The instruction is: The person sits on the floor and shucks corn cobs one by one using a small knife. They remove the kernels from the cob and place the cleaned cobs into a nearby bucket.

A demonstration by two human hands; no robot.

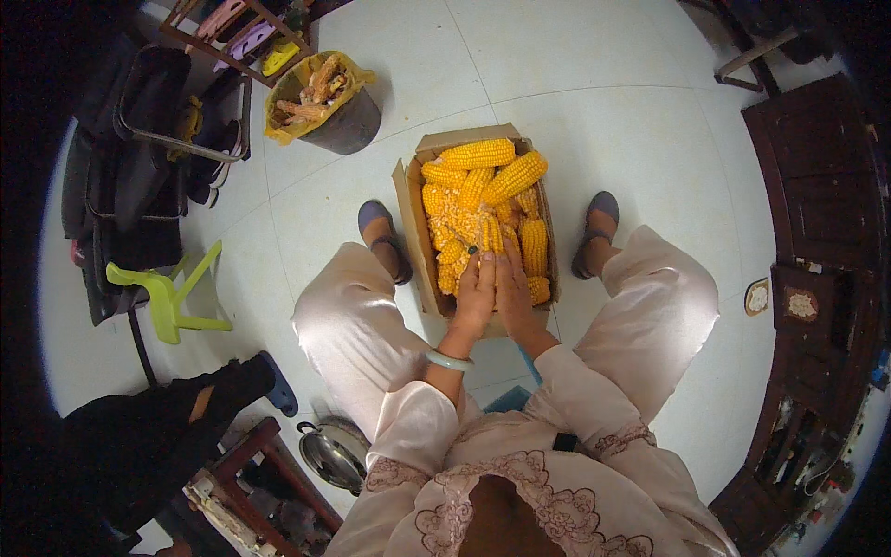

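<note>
A cardboard box (409, 230) stands on the floor between my feet, filled with ears of yellow corn (515, 177) and loose kernels (454, 202). Over its near half, my left hand (477, 284), with a pale bangle (449, 361) at the wrist, and my right hand (514, 287) are pressed close together. Both grip one ear of corn (491, 234) that points away from me; its near end is hidden by my fingers. Just beside my left fingertips lies a thin tool (472, 250) with a dark green end, its kind unclear.
Beyond the box at left, a bin (351, 125) lined with a yellow bag holds bare cobs (324, 83). A lime-green plastic stool (163, 299) and a steel pot (334, 452) are on the left. Another person's slippered foot (277, 383) reaches in there. Dark wooden cabinets (825, 174) line the right.
</note>
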